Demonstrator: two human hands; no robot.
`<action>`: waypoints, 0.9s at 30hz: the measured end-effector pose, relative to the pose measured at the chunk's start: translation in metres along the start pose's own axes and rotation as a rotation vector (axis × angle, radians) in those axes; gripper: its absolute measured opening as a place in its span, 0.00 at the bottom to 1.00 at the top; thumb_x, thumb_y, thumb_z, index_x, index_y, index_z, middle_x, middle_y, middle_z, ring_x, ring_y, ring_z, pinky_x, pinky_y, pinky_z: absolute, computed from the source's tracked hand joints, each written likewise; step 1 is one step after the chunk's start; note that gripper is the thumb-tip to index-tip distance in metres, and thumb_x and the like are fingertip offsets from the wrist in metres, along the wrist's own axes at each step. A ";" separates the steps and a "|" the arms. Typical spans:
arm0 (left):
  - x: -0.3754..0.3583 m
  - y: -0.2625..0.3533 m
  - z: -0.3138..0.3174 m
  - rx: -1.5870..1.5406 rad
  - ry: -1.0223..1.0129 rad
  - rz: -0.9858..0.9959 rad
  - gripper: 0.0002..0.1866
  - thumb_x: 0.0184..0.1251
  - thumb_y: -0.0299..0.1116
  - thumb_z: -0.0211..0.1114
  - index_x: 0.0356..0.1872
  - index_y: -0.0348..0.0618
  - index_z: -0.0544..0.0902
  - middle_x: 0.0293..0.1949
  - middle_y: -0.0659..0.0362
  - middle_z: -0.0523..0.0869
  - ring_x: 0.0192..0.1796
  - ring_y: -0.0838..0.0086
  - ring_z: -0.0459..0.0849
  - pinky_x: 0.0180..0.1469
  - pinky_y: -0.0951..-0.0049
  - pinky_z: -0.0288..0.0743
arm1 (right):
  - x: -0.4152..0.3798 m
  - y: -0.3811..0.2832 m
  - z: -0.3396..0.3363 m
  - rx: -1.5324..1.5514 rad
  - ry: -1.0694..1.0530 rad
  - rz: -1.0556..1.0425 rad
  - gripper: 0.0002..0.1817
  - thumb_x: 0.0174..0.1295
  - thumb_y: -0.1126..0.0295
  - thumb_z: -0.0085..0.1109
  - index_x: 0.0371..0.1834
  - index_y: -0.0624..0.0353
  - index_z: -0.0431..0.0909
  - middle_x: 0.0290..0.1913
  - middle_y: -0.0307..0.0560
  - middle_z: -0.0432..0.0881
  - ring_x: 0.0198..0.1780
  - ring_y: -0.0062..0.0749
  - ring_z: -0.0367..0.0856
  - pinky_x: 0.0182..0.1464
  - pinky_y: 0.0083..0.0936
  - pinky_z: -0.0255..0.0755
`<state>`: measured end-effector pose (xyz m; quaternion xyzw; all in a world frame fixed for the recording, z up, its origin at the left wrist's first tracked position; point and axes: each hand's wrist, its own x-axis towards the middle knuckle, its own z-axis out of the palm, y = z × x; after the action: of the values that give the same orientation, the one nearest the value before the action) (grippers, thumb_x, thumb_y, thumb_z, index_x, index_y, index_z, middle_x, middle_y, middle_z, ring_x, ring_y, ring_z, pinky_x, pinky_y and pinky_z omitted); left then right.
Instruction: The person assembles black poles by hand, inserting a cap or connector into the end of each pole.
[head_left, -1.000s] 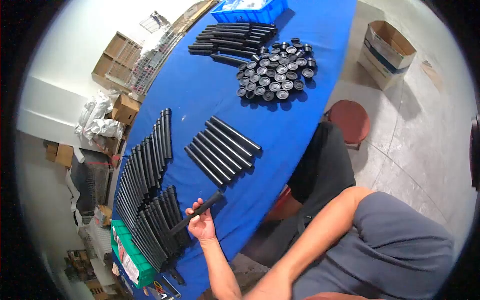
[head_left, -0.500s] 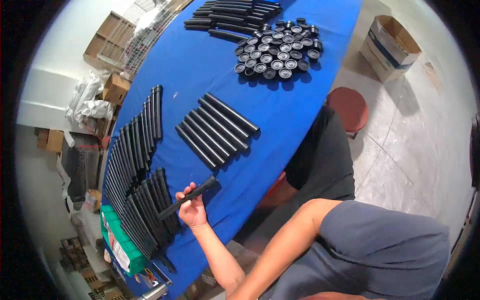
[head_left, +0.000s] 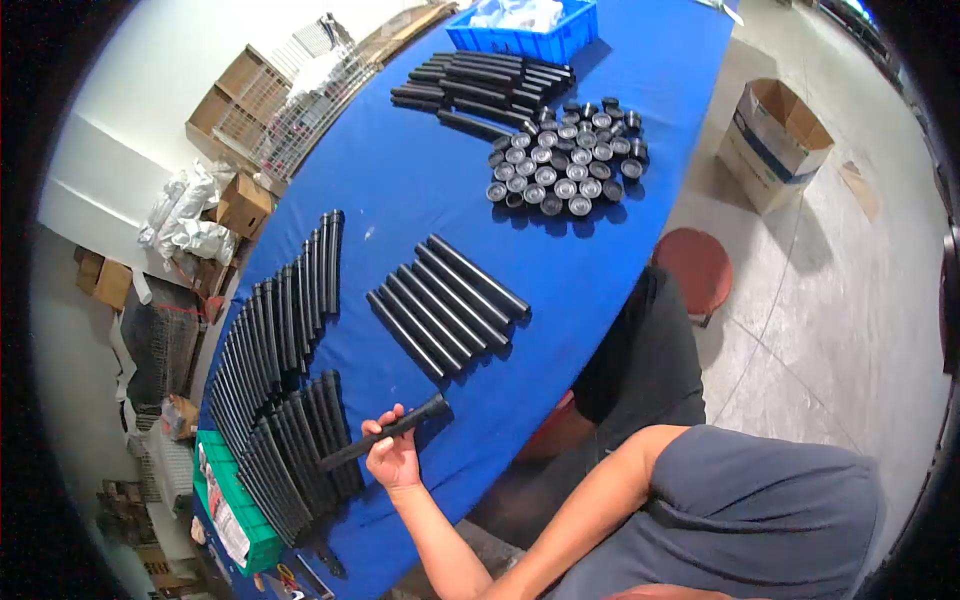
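Held in my left hand (head_left: 393, 457) is a black tube (head_left: 428, 411) with a wider end, which points up and to the right. The fingers wrap round its middle, palm side up, and its thinner end reaches over a stack of similar black tubes (head_left: 290, 450). Just above the hand, several straight black tubes (head_left: 450, 305) lie side by side on the blue cloth. My right forearm (head_left: 585, 500) comes down from the sleeve to the bottom edge, and its hand is outside the frame.
Round black caps (head_left: 565, 165) are clustered at the far end, beside more black tubes (head_left: 480, 80) and a blue crate (head_left: 525, 40). A green basket (head_left: 265, 550) sits at the lower left. A red stool (head_left: 693, 272) and an open cardboard box (head_left: 775, 150) stand on the floor.
The camera view has tilted, so the table contents appear lower and the blue crate has come into view. My left hand keeps hold of the black tube in much the same pose.
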<state>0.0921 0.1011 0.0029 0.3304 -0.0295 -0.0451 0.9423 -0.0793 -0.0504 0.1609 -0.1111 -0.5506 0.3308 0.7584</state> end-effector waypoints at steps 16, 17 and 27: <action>-0.002 -0.004 0.004 0.016 0.013 0.001 0.18 0.50 0.17 0.62 0.44 0.40 0.80 0.56 0.38 0.87 0.69 0.42 0.80 0.75 0.35 0.67 | -0.039 -0.015 -0.007 0.069 -0.131 0.185 0.21 0.81 0.57 0.52 0.34 0.66 0.74 0.31 0.47 0.75 0.36 0.30 0.75 0.42 0.33 0.70; -0.001 -0.002 0.005 0.040 0.027 -0.004 0.17 0.50 0.17 0.63 0.44 0.40 0.80 0.56 0.38 0.87 0.69 0.42 0.80 0.75 0.34 0.67 | -0.029 -0.018 -0.008 0.071 -0.079 0.136 0.21 0.81 0.57 0.51 0.36 0.66 0.74 0.33 0.47 0.76 0.38 0.32 0.75 0.43 0.34 0.70; -0.005 -0.004 0.004 -0.016 -0.005 -0.010 0.16 0.55 0.15 0.61 0.45 0.40 0.79 0.56 0.39 0.87 0.70 0.42 0.78 0.72 0.39 0.75 | -0.039 -0.035 -0.019 -0.047 -0.290 0.300 0.15 0.83 0.62 0.49 0.51 0.66 0.74 0.53 0.55 0.77 0.59 0.43 0.77 0.58 0.38 0.71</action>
<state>0.0870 0.0966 0.0033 0.3228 -0.0299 -0.0510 0.9446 -0.0553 -0.0976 0.1425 -0.1605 -0.6387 0.4396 0.6108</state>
